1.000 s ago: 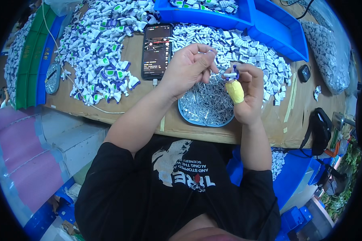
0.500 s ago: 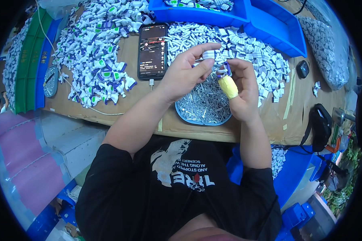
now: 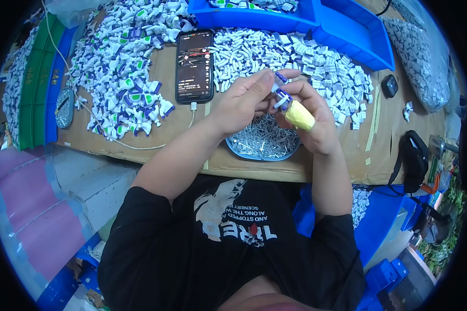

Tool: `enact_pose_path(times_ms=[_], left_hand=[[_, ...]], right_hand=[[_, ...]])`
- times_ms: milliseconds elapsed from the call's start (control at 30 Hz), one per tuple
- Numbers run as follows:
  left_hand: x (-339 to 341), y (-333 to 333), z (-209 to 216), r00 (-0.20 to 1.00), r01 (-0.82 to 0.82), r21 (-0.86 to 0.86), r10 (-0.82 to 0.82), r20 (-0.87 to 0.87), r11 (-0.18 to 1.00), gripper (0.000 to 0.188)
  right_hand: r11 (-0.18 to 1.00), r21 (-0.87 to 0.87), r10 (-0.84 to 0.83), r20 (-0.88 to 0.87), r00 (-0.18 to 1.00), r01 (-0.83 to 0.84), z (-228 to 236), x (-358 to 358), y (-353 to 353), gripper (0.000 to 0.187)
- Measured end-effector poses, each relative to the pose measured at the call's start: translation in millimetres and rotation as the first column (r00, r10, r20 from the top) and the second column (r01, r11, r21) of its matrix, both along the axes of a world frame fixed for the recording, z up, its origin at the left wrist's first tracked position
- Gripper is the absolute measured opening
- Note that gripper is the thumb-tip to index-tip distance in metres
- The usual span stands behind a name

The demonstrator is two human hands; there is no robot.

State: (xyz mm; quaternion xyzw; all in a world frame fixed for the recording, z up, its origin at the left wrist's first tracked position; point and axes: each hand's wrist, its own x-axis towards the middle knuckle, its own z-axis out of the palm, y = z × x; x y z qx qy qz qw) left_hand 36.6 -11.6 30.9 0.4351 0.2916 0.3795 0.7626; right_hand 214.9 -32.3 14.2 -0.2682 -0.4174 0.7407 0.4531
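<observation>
Both hands meet above a blue-rimmed tray (image 3: 262,156) full of small metal pins (image 3: 259,136). Between my fingers is a small white and purple plastic part (image 3: 282,97). My left hand (image 3: 245,99) is closed, its thumb and forefinger pinching the part from the left. My right hand (image 3: 316,116), its thumb wrapped in yellow tape, closes on the same part from the right. Fingers hide much of the part, and I cannot tell whether a pin is in it. Just beyond my hands lie heaped small white pieces (image 3: 238,52) and white and purple block-like pieces (image 3: 342,72).
A phone (image 3: 194,67) with a lit screen lies left of my hands, its cable (image 3: 193,106) trailing left. Further left is a heap of white, purple and green figure parts (image 3: 122,78). Blue bins (image 3: 355,33) stand behind. A black pouch (image 3: 414,160) hangs at the right edge.
My hands have drawn closer together around the part. The left forefinger, stretched out before, is now bent in, and the white and purple part shows tilted between the fingers.
</observation>
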Motion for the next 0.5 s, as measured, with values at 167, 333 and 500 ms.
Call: enact_pose_path(times_ms=[167, 333, 500], left_hand=[[-0.8, -0.3, 3.2, 0.999, 0.045, -0.096, -0.042, 0.033, 0.994, 0.059], [-1.2, -0.1, 1.5, 0.999, 0.048, -0.082, -0.048, 0.006, 0.995, 0.057], [6.3, 1.3, -14.4, 0.99, -0.05, 0.336, 0.092, -0.11, 0.941, 0.063]], right_hand=[[0.996, 0.086, -0.008, 0.086, 0.996, 0.001, 3.9, -2.8, -2.4, 0.034], [0.995, 0.078, -0.074, 0.102, 0.992, 0.067, 9.0, -10.8, -5.7, 0.039], [0.984, 0.176, -0.055, 0.133, 0.99, 0.031, 1.7, -7.0, -5.0, 0.034]])
